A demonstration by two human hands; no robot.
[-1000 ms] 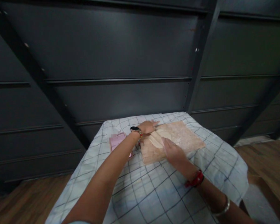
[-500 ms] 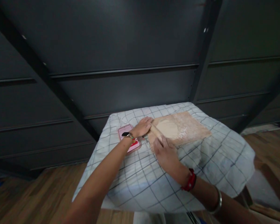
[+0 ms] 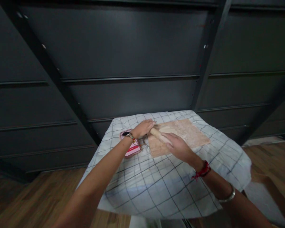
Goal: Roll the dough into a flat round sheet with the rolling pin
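A pale wooden rolling pin lies slantwise over the left part of a floured board. My left hand is on the pin's far end, with its fingers closed over it. Around the near end, my right hand is closed, its thumb side toward the dough. A flat, pale round of dough shows on the board behind the pin, partly covered by it and by my right hand.
A phone in a pink case, its screen lit, lies left of the board, partly under my left wrist. A checked white cloth covers the table. Dark metal panels stand behind it; wooden flooring lies below.
My right hand has shifted right and slightly up with its end of the rolling pin, now covering more of the dough. My left hand stays at the far end. The camera view has tilted slightly.
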